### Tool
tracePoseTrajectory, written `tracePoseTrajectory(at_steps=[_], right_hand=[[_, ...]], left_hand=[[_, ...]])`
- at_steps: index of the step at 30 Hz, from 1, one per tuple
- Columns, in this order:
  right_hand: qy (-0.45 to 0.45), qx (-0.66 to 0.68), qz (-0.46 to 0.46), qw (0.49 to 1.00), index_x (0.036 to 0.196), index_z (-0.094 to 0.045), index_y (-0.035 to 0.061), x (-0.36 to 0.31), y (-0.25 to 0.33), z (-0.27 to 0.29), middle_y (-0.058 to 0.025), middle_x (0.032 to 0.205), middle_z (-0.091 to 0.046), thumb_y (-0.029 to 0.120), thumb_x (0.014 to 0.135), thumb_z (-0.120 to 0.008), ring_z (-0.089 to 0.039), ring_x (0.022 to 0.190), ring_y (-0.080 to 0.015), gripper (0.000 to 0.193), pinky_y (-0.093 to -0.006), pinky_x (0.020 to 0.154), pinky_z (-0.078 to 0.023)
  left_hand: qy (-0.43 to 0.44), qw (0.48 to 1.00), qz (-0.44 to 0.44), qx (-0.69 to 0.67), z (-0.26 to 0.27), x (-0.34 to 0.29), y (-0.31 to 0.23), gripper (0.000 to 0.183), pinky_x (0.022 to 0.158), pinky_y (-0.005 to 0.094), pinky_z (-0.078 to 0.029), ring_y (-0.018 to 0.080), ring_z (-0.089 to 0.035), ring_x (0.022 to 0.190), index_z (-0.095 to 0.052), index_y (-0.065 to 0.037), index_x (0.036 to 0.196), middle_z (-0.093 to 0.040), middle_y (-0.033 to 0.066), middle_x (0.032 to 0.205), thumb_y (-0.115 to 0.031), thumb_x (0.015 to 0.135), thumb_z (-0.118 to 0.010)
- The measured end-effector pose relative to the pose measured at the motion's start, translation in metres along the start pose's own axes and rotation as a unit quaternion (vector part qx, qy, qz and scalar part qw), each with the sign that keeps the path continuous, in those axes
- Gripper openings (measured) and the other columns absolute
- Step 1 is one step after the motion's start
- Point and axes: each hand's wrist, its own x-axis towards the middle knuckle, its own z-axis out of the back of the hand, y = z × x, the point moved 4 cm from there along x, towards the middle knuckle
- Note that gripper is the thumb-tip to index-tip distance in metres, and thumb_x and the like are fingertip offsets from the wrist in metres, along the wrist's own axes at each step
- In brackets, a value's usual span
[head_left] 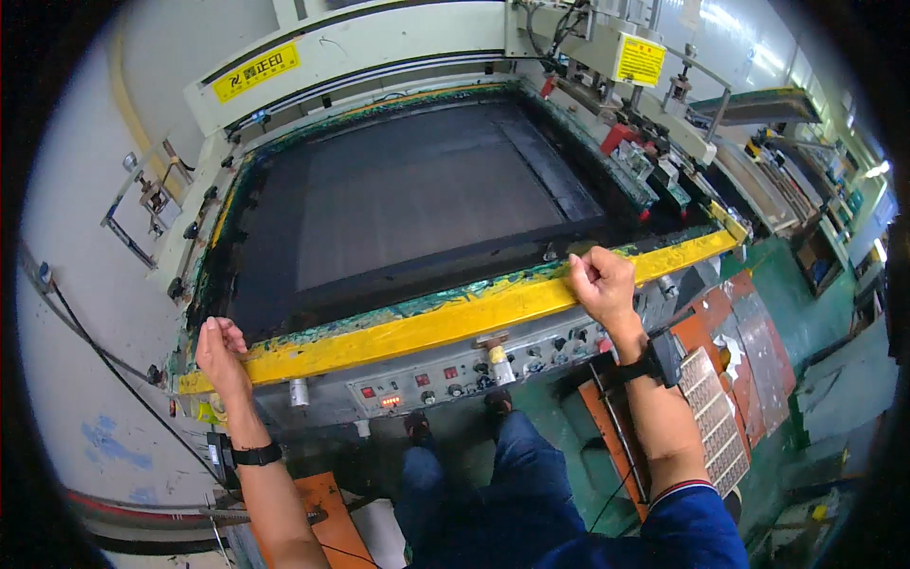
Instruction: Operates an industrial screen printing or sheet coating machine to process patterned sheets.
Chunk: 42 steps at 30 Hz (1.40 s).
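Observation:
A dark mesh printing screen [417,199] lies in a wide frame, its near side a yellow bar [427,327] smeared with green. At the bar's left end is my left hand [222,353], its fingers curled closed. My right hand [605,283] makes a fist over the right part of the bar, thumb against the bent fingers. Whether either fist holds something, or rests on the bar, cannot be made out. A dark strap with a small device sits on each of my wrists.
Below the bar runs a control panel [474,375] with knobs and red switches. A white machine beam [379,57] spans the far side. At right are red clamps [621,140] and a gridded sheet [706,408] on orange boards. A white wall [85,284] stands left.

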Motion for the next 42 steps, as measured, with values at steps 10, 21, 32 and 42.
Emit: tracePoseTrajectory(at_steps=[10,21,32,42], right_hand=[[-0.003,0.01,-0.002,1.0,0.056,-0.05,0.0047,0.0033,0.0031,-0.0008,-0.0096,0.051,-0.046,0.013,0.077,-0.067,-0.046,0.041,-0.0237,0.028,-0.0339,0.041,-0.033],[-0.005,0.001,0.001,1.0,0.057,-0.05,0.0045,0.0001,0.0006,-0.0028,-0.0096,0.05,-0.045,0.014,0.078,-0.067,-0.045,0.041,-0.0243,0.029,-0.0345,0.041,-0.032],[-0.004,-0.018,0.021,1.0,0.057,-0.047,0.0046,-0.0004,0.0039,-0.0033,-0.0099,0.05,-0.043,0.011,0.079,-0.066,-0.043,0.041,-0.0238,0.03,-0.0345,0.041,-0.032],[-0.007,-0.015,0.01,1.0,0.058,-0.048,0.0042,-0.0004,0.0039,-0.0053,-0.0096,0.051,-0.044,0.01,0.08,-0.066,-0.042,0.042,-0.0219,0.028,-0.0331,0.042,-0.032]], left_hand=[[-0.009,0.999,-0.017,0.03,0.0002,-0.0025,-0.0075,0.031,0.05,0.0203,-0.036,0.0061,-0.046,0.056,-0.057,-0.007,0.081,-0.053,0.0,0.066,-0.031,0.097,-0.046],[-0.001,1.0,-0.021,0.018,0.0026,-0.0039,-0.0056,0.03,0.05,0.0206,-0.036,0.0067,-0.046,0.056,-0.058,-0.005,0.083,-0.054,0.0007,0.066,-0.031,0.096,-0.049],[-0.017,0.999,-0.013,0.027,0.0052,-0.0041,-0.0041,0.029,0.05,0.0202,-0.037,0.0064,-0.048,0.056,-0.059,-0.004,0.084,-0.056,0.0011,0.067,-0.029,0.097,-0.05],[-0.02,0.999,-0.011,0.026,0.0027,-0.0049,-0.0059,0.028,0.052,0.0199,-0.038,0.0061,-0.048,0.057,-0.06,-0.005,0.084,-0.056,0.0,0.068,-0.028,0.096,-0.049]])
